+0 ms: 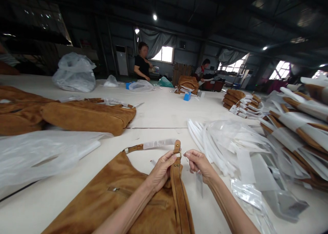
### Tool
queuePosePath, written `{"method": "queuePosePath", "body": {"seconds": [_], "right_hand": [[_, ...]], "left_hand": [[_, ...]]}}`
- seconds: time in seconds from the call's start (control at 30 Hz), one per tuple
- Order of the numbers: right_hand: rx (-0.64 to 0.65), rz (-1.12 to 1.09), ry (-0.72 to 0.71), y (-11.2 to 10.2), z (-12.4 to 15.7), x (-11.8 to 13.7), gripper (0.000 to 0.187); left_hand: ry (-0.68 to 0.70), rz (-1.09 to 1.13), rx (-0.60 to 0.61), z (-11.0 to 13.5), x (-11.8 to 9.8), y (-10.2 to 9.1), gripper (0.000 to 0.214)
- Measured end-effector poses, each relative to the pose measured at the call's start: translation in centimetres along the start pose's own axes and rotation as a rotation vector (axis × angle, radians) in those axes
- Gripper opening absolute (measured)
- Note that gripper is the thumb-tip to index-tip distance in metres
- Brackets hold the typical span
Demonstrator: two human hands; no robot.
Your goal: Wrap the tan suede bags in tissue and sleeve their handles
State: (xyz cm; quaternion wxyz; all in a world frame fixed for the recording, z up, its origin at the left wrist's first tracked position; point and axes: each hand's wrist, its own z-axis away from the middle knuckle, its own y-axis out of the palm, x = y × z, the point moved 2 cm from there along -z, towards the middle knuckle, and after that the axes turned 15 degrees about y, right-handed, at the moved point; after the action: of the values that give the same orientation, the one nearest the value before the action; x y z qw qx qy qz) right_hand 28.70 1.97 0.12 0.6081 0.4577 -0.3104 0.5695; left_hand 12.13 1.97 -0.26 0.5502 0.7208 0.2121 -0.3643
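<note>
Our left grip [162, 170] closes firmly round the strap [178, 193] of a tan suede bag [112, 196], just below the brass buckle [179, 154]. Our right grip [200, 164] pinches narrowly just beside that buckle, seemingly on the thread of a hanging tag [199, 184]. Small fittings like these go best with the strap held taut and the fingertips kept close. The bag lies on the tabletop [159, 111], directly beneath both grips.

**Bag** [102, 200]: tan suede, matt, softly napped. **Buckle** [179, 154]: brass-coloured metal, slight sheen. **Strap wrapping** [159, 144]: white translucent plastic film. **Sack**, upper left of the frame [74, 75]: clear glossy plastic. **Table** [159, 114]: white, smooth, matt.
</note>
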Motion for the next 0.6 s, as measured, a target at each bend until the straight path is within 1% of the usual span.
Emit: {"method": "queuePosePath", "body": {"seconds": [0.13, 0.37, 0.5, 0.6], "right_hand": [[0.009, 0.009, -0.009, 0.9, -0.3, 0.1, 0.049], [0.098, -0.003, -0.03, 1.6, -0.1, 0.3, 0.041], [0.195, -0.107, -0.011, 1.9, 0.3, 0.3, 0.034], [0.282, -0.204, 0.015, 2.2, 0.7, 0.1, 0.028]], "left_hand": [[-0.013, -0.011, 0.021, -0.1, 0.1, -0.2, 0.052], [0.014, -0.041, 0.084, 0.0, 0.0, 0.1, 0.044], [0.019, -0.056, 0.111, 0.3, -0.3, 0.4, 0.04], [0.026, -0.102, 0.135, 0.2, -0.2, 0.4, 0.043]]}}
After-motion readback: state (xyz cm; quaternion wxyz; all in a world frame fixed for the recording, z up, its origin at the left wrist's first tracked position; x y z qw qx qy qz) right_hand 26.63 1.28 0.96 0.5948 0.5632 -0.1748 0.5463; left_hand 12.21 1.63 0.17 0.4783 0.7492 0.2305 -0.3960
